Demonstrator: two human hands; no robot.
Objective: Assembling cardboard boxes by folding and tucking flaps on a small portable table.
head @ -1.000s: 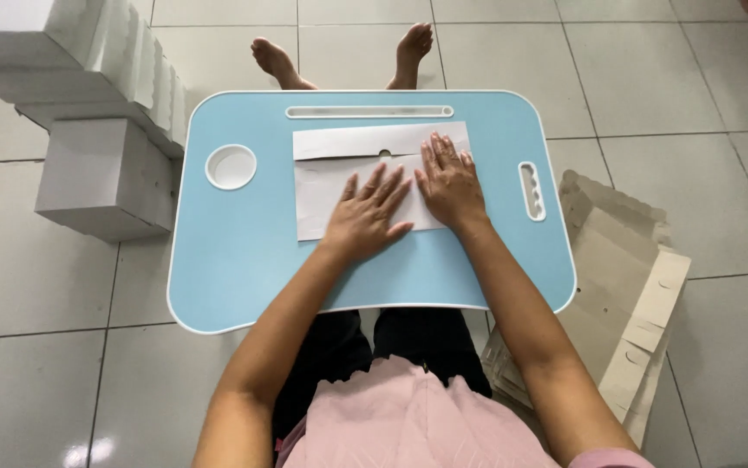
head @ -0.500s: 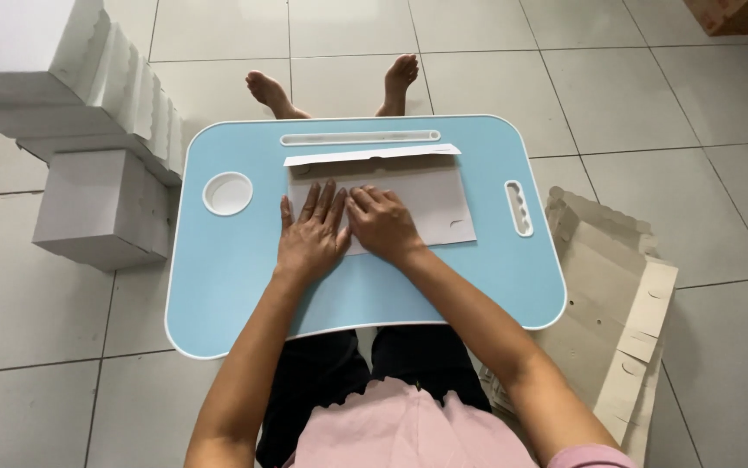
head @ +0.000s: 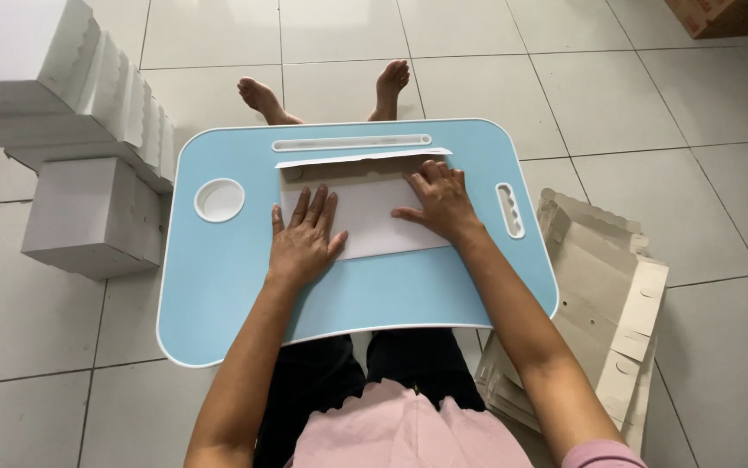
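A flat white cardboard box blank [head: 374, 221] lies on a light blue lap table [head: 218, 286], its far flap [head: 356, 159] folded up so the brown inside shows. My left hand [head: 304, 238] presses flat on the blank's left end, fingers spread. My right hand [head: 439, 201] presses on its right end near the fold line, fingers apart. Neither hand grips anything.
The table has a round cup hole [head: 218, 199], a long slot [head: 352, 142] at the far edge and a handle slot [head: 509, 210] at right. Folded white boxes [head: 88, 130] are stacked on the floor at left. Flat blanks [head: 599, 303] lie in a pile at right. My bare feet [head: 322, 91] lie beyond the table.
Both hands have slid apart along the blank, the left to its left end and the right to its right end. The far flap now stands folded up.
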